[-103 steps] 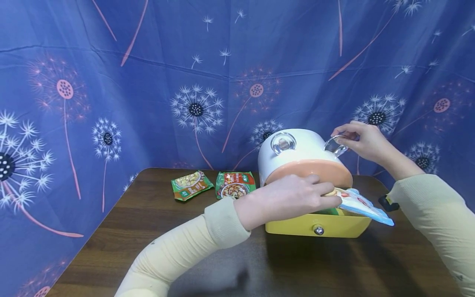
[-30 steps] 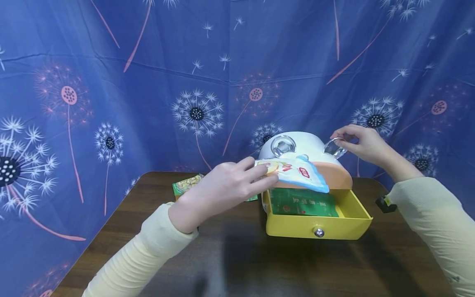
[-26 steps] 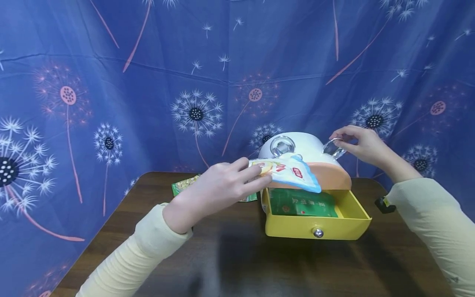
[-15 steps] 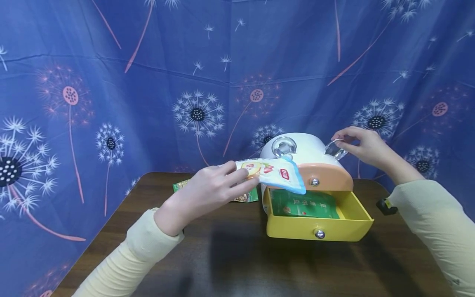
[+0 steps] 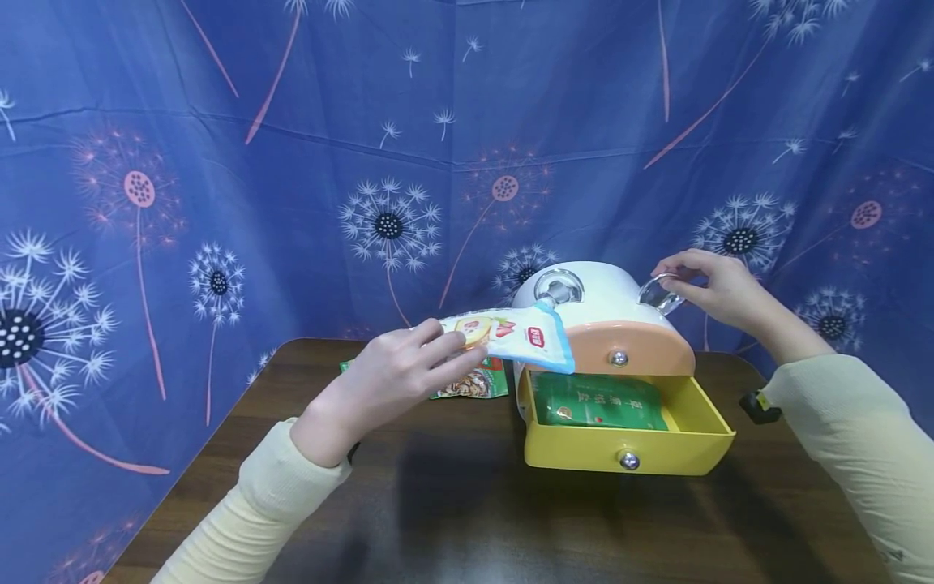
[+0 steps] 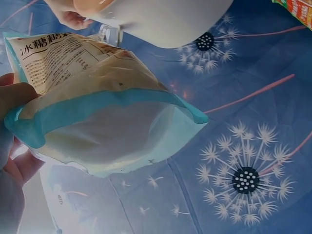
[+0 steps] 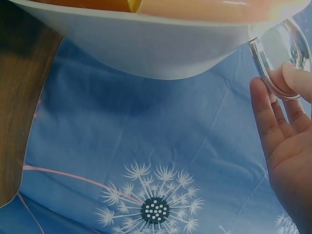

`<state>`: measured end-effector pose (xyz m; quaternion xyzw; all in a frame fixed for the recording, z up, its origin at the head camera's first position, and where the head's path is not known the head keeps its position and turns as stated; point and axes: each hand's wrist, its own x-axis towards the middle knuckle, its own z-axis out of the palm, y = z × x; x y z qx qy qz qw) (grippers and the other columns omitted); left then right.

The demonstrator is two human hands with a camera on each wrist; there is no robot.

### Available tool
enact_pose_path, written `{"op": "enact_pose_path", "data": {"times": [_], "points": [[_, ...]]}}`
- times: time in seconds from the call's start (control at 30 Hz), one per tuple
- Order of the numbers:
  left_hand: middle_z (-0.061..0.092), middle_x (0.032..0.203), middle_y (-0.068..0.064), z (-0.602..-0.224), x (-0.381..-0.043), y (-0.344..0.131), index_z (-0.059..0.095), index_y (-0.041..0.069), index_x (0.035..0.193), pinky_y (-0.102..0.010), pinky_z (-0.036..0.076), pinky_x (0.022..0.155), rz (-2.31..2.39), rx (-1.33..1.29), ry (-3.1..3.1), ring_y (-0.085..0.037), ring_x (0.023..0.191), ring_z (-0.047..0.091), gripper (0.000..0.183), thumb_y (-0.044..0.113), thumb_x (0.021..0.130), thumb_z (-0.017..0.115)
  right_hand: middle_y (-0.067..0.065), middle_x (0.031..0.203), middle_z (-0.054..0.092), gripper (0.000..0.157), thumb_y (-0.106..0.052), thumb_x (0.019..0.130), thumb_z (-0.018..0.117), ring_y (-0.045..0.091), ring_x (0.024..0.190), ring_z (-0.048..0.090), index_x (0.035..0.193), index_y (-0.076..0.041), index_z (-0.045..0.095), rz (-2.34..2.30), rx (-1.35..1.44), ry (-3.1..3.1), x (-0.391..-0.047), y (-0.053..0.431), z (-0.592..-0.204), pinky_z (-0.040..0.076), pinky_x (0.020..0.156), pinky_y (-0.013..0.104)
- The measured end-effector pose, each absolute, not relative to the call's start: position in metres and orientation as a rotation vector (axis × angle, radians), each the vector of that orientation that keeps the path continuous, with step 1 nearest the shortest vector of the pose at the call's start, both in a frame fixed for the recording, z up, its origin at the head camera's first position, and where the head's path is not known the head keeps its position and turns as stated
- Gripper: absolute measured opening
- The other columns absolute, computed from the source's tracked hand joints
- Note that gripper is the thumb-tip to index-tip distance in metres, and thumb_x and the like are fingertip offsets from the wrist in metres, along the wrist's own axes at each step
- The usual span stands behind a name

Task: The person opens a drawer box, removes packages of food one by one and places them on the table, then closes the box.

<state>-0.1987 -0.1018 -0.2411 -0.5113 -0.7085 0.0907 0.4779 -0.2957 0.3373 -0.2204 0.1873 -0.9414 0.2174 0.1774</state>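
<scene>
My left hand (image 5: 394,369) pinches a white-and-blue food packet (image 5: 514,334) with fruit pictures by its left end, thumb on one side and fingers on the other. Held in the air, the packet overlaps the left front of a white cabinet (image 5: 601,284). In the left wrist view the packet's blue edge and printed back (image 6: 58,63) show. My right hand (image 5: 722,284) pinches a clear round ear-shaped piece (image 5: 659,296) on the cabinet's top right. The cabinet's yellow drawer (image 5: 576,453) is pulled out, with a green packet (image 5: 598,401) lying inside.
A peach upper drawer (image 5: 657,345) with a round knob is closed above the yellow one. Behind my left hand, a red-and-green food packet (image 5: 481,381) lies on the brown table (image 5: 467,503), and another is mostly covered. A blue dandelion cloth (image 5: 292,203) hangs behind.
My left hand has drawn the white-and-blue packet from over the yellow drawer to the left, uncovering the drawer's inside and the upper knob. My right hand has stayed at the ear piece.
</scene>
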Motion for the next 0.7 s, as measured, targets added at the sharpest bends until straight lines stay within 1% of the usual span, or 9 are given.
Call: {"op": "enact_pose_path", "data": {"times": [0.2, 0.43, 0.6, 0.7], "points": [[0.063, 0.1, 0.0, -0.247, -0.201, -0.107, 0.062, 0.016, 0.117, -0.023, 0.05, 0.06, 0.218, -1.245, -1.75, -0.018, 0.079, 0.054, 0.035, 0.006, 0.085, 0.068, 0.015, 0.115, 0.059, 0.027, -0.025, 0.094, 0.058, 0.037, 0.106, 0.056, 0.116, -0.011, 0.062, 0.618, 0.528, -2.663, -0.295, 0.337, -0.221, 0.045, 0.082, 0.061], [0.061, 0.099, 0.001, -0.255, -0.206, -0.113, 0.062, 0.016, 0.117, -0.022, 0.048, 0.057, 0.221, -1.245, -1.77, -0.017, 0.08, 0.054, 0.031, 0.004, 0.088, 0.062, 0.016, 0.117, 0.059, 0.028, -0.026, 0.094, 0.057, 0.038, 0.107, 0.056, 0.117, -0.01, 0.062, 0.615, 0.52, -2.665, -0.294, 0.337, -0.221, 0.045, 0.082, 0.061], [0.062, 0.099, -0.001, -0.26, -0.211, -0.116, 0.061, 0.015, 0.118, -0.023, 0.049, 0.056, 0.2, -1.263, -1.743, -0.018, 0.078, 0.054, 0.039, 0.005, 0.081, 0.07, 0.015, 0.115, 0.06, 0.028, -0.025, 0.094, 0.058, 0.037, 0.105, 0.056, 0.117, -0.01, 0.062, 0.617, 0.529, -2.654, -0.295, 0.337, -0.221, 0.047, 0.08, 0.059], [0.062, 0.099, -0.001, -0.263, -0.213, -0.118, 0.06, 0.015, 0.119, -0.025, 0.05, 0.058, 0.204, -1.265, -1.747, -0.018, 0.079, 0.055, 0.039, 0.006, 0.082, 0.069, 0.015, 0.115, 0.059, 0.028, -0.025, 0.093, 0.058, 0.037, 0.105, 0.056, 0.117, -0.01, 0.062, 0.621, 0.53, -2.654, -0.295, 0.337, -0.222, 0.048, 0.079, 0.058]]}}
